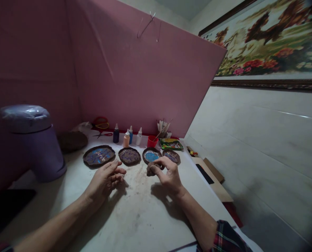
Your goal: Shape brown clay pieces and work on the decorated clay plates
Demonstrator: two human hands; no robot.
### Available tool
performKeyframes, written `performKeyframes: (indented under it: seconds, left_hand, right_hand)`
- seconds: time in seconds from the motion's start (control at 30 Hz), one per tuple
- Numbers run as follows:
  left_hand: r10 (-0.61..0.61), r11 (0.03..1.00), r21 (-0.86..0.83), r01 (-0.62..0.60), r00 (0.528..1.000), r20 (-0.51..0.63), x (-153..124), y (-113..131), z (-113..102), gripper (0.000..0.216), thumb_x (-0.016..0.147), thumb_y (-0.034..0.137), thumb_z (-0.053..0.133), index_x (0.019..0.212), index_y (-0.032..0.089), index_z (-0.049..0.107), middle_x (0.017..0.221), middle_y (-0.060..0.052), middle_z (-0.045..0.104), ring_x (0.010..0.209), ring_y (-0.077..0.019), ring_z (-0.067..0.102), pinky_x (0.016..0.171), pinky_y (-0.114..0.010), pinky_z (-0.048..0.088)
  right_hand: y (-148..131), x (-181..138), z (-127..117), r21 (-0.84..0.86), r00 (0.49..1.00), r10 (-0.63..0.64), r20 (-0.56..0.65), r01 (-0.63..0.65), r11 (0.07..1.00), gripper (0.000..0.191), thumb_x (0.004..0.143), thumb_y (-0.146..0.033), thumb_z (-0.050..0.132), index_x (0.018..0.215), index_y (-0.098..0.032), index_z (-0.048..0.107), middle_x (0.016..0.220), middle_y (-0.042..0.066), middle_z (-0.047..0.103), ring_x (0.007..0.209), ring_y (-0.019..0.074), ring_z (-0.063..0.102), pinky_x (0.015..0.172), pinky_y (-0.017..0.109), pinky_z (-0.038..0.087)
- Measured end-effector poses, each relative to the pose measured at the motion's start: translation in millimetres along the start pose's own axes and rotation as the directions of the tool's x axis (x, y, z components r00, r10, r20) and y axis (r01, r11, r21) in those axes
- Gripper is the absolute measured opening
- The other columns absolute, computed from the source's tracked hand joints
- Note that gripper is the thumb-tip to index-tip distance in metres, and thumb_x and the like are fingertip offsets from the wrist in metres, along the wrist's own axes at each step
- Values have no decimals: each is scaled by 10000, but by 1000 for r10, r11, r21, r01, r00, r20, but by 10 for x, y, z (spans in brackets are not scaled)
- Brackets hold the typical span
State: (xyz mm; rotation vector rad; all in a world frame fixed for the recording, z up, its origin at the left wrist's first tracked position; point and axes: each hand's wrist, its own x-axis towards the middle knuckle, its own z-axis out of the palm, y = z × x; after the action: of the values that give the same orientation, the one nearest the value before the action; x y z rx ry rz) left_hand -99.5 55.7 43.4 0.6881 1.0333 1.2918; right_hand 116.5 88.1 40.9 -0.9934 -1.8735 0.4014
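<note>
A white tabletop [135, 217], smudged brown in the middle, stood before tall pink panels [132, 77]; to the right rose a pale marbled wall [263, 119] with a dark-framed painting of horses and flowers [261, 45]. A lidded purple bin [44, 150] flanked four shallow brown painted dishes [129, 156]. Near them, the right hand [170, 175] pinched a rough brown clay-like lump [151, 170] between thumb and fingers; the left hand's [106, 179] fingers curved loosely, slightly apart.
</note>
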Motion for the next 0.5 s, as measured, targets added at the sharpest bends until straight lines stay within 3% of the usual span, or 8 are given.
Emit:
performKeyframes:
  seconds: [0.17,0.33,0.5]
  left_hand:
    - [-5,1000,-10,5,1000,2,21,-12,-18,194,842,267,578,981,139,535,696,-39,656,506,-108,603,483,-206,497]
    - [1,1000,7,-1,1000,3,27,-17,-35,180,854,248,556,997,141,531,726,-42,653,543,-111,617,502,-202,500]
    - [-9,1000,8,9,1000,1,37,-31,-43,154,865,240,532,989,148,535,723,-38,645,534,-106,607,493,-198,490]
  right_hand:
    - [-39,-42,106,-79,975,-85,206,103,992,46,793,-209,638,764,-203,673,780,39,667,766,177,546,723,303,405]
    - [-9,-29,51,61,999,35,6,-35,998,145,842,-304,600,801,-180,662,777,54,655,709,163,555,662,296,426]
    - [-29,-56,72,196,984,37,172,-71,978,157,826,-307,629,754,-175,673,712,29,651,650,142,570,641,280,451]
